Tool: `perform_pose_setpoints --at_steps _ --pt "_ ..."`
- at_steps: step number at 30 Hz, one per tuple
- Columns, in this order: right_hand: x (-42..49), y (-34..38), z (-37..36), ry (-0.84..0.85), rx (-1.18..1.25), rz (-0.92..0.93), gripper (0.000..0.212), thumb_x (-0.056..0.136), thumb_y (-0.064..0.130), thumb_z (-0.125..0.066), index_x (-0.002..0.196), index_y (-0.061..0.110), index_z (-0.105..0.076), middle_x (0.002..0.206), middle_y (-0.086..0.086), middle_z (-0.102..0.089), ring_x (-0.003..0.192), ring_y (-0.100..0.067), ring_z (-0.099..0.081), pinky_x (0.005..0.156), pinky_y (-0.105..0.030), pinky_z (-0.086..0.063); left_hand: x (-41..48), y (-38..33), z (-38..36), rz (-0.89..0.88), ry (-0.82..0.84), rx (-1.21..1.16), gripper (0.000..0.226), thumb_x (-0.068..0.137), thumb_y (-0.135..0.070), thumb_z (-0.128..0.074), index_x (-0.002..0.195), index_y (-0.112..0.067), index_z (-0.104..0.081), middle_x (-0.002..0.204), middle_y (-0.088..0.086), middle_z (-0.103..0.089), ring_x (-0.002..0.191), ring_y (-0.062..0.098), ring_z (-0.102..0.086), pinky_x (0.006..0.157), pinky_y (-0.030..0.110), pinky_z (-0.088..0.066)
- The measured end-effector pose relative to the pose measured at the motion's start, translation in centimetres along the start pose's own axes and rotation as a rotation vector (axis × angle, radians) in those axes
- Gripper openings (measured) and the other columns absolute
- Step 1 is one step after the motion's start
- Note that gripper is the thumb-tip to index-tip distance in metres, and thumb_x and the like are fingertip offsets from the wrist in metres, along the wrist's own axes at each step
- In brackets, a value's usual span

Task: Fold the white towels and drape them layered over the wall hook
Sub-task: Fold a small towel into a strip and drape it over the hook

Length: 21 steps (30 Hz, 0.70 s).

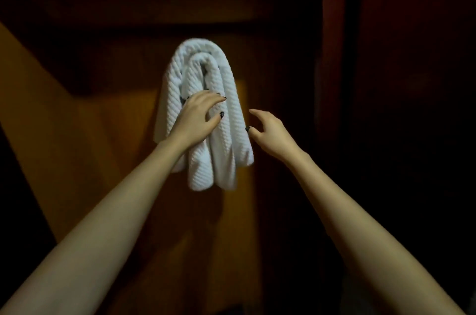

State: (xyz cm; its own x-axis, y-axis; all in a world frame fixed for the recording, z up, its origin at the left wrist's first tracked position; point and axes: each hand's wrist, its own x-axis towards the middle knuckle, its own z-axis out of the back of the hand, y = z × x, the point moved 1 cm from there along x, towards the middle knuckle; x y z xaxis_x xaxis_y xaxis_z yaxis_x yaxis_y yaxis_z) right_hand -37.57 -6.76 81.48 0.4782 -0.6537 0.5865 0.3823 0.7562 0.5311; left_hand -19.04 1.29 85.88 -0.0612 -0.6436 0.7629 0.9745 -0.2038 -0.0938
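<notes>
Two folded white towels hang on the wooden wall, one inside the other: the outer towel point(173, 75) arches over the inner towel point(198, 75). The hook itself is hidden under them. My left hand point(198, 116) lies against the front of the hanging folds with loosely spread fingers, touching the cloth without gripping it. My right hand point(270, 131) hovers just right of the towels' right edge, fingers relaxed and slightly curled, holding nothing; its thumb tip is close to the cloth.
The towels hang on an orange-brown wooden panel point(108, 160), lit from the left and dark above. A dark reddish vertical panel or door edge point(334, 57) stands to the right. Everything else is in deep shadow.
</notes>
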Motion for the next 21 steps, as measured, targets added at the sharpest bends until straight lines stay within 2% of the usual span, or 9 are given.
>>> perform_pose_setpoints --at_steps 7,10,15,21 --pt "-14.3 -9.4 0.3 0.146 -0.270 -0.348 0.060 0.098 0.026 -0.055 0.152 0.018 -0.031 0.155 -0.010 -0.034 0.143 -0.027 -0.033 0.115 -0.040 -0.033 -10.2 -5.0 -13.2 0.045 0.271 -0.230 0.045 0.093 -0.018 -0.061 0.137 -0.011 -0.053 0.144 0.009 -0.048 0.140 0.029 -0.034 0.117 0.040 -0.022" --pt "-21.2 -13.9 1.2 0.220 -0.352 -0.473 0.061 0.098 0.029 -0.055 0.153 0.018 -0.030 0.155 -0.011 -0.034 0.141 -0.030 -0.034 0.113 -0.040 -0.034 -13.7 -9.2 -19.2 0.014 0.404 -0.309 0.049 0.095 -0.026 -0.057 0.143 -0.017 -0.045 0.149 0.004 -0.043 0.144 0.023 -0.026 0.119 0.041 -0.020" --pt "-32.5 -20.1 3.4 0.348 -0.394 -0.791 0.065 0.097 0.031 -0.056 0.154 0.017 -0.026 0.157 -0.013 -0.029 0.142 -0.033 -0.032 0.114 -0.046 -0.033 -19.2 -18.0 -28.2 -0.134 0.671 -0.346 0.057 0.096 -0.033 -0.054 0.149 -0.025 -0.033 0.156 -0.002 -0.030 0.147 0.018 -0.015 0.121 0.042 -0.013" --pt "-44.5 -24.8 7.6 0.383 -0.373 -1.009 0.060 0.098 0.025 -0.053 0.153 0.013 -0.030 0.156 -0.014 -0.033 0.142 -0.031 -0.033 0.115 -0.039 -0.029 -23.8 -27.5 -35.8 -0.277 0.925 -0.404 0.059 0.096 -0.032 -0.053 0.150 -0.021 -0.031 0.157 0.001 -0.028 0.148 0.021 -0.014 0.120 0.047 -0.015"
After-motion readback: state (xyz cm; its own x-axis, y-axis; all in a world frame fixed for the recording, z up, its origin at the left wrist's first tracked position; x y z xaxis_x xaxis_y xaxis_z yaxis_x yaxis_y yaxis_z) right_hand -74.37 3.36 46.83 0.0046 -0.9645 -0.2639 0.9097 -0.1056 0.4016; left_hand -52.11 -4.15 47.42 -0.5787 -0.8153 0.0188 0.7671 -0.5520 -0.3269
